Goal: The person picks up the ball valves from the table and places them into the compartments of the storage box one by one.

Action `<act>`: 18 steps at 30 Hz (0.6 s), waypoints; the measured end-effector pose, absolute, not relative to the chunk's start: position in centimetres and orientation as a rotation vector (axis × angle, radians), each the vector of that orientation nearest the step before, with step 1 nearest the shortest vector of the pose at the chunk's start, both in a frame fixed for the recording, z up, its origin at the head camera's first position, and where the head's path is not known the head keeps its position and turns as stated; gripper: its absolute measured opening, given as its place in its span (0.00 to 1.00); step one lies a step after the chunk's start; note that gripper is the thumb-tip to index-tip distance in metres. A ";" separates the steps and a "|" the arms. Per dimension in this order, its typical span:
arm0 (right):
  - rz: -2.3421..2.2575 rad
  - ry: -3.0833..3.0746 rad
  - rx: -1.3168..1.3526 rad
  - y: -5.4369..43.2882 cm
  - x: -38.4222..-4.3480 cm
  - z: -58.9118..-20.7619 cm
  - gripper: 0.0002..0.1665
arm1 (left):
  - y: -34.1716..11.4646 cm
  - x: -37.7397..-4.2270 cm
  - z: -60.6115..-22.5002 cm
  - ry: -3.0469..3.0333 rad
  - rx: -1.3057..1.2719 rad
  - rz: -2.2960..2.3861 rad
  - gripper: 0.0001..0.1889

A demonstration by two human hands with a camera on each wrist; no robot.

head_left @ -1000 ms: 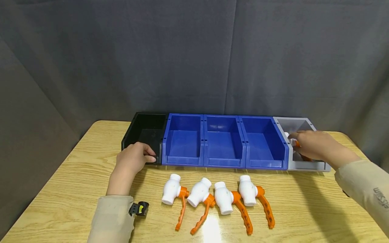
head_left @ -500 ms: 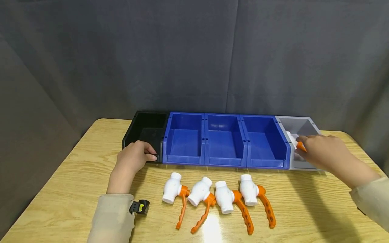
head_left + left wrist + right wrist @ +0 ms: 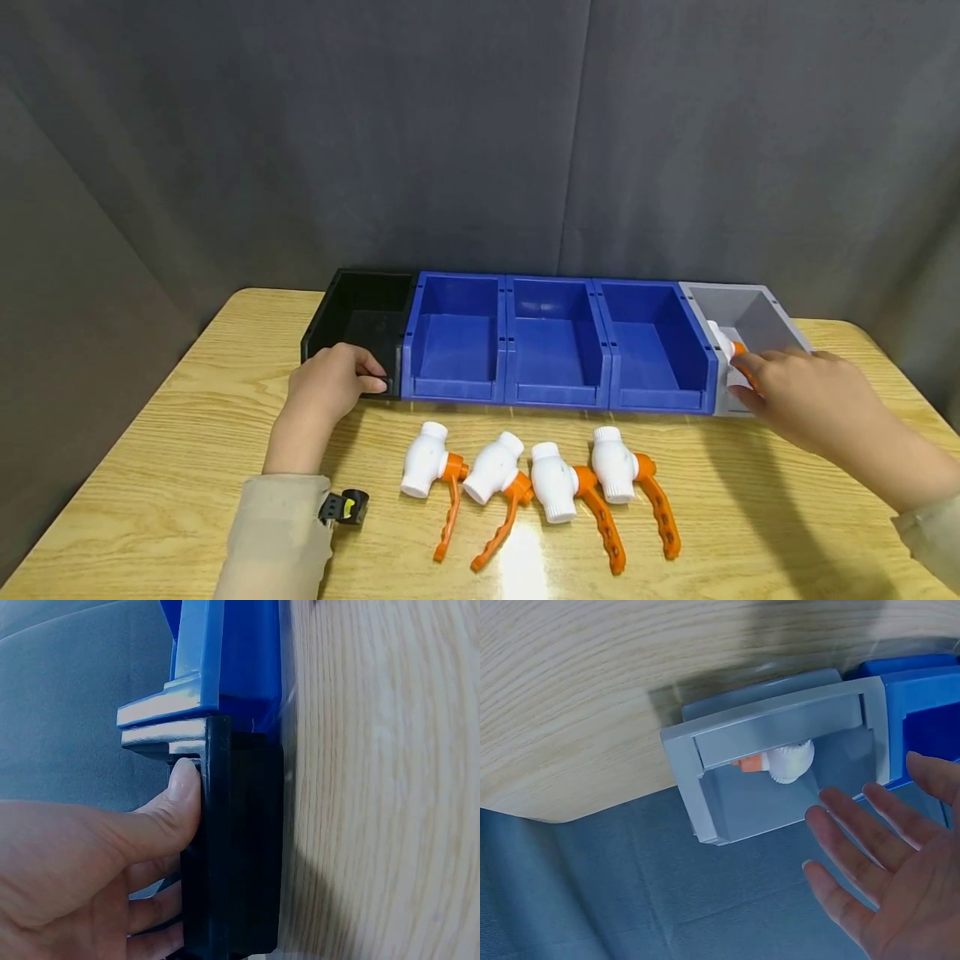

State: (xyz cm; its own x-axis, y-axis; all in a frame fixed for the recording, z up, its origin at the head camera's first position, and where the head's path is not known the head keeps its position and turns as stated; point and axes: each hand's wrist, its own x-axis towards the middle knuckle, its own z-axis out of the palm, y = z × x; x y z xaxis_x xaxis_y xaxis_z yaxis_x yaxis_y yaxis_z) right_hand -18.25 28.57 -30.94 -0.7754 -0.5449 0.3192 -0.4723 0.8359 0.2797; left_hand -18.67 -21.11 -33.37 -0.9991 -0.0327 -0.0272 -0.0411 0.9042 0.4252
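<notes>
My left hand [image 3: 326, 379] grips the front wall of the black bin [image 3: 360, 283] at the row's left end. In the left wrist view, the thumb of that hand [image 3: 105, 855] presses on the wall's outer side and the fingers lie behind it. My right hand [image 3: 817, 396] hovers over the front of the grey bin [image 3: 723, 287] at the right end. Seen in the right wrist view, its fingers are spread and hold nothing. Inside the grey bin lies a white ball valve [image 3: 791, 761] with an orange handle, partly hidden by the bin wall there and by my hand in the head view.
Three blue bins [image 3: 551, 396] stand side by side between the black and grey ones. Several white ball valves [image 3: 553, 483] with orange handles lie in a row on the wooden table [image 3: 165, 467] in front. A grey curtain [image 3: 480, 142] hangs behind.
My right hand has drawn back out of the grey bin towards the right and front, leaving the ball valve inside. My left hand keeps its grip on the black bin.
</notes>
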 end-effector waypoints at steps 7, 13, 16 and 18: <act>-0.263 -2.592 0.795 27.9 -17.0 -31.3 0.20 | -21.0 -18.7 -33.3 3.042 -0.062 0.684 0.08; -0.270 -2.584 0.848 27.1 -16.1 -31.3 0.20 | -21.0 -18.7 -33.3 3.045 -0.058 0.681 0.08; -0.254 -2.527 0.893 26.7 -15.8 -31.4 0.21 | -21.0 -18.7 -33.3 3.049 -0.059 0.676 0.07; -0.248 -2.510 0.914 26.4 -15.6 -31.6 0.21 | -21.1 -18.7 -33.3 3.049 -0.059 0.673 0.07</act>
State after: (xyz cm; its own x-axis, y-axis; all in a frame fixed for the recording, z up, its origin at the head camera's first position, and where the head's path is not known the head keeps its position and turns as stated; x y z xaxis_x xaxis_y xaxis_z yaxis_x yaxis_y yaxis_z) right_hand -15.60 26.39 -31.56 -0.6763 -0.6457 0.3547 -0.5637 0.7635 0.3151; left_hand -18.74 -21.08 -33.31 -0.9991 -0.0331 -0.0264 -0.0412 0.9064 0.4205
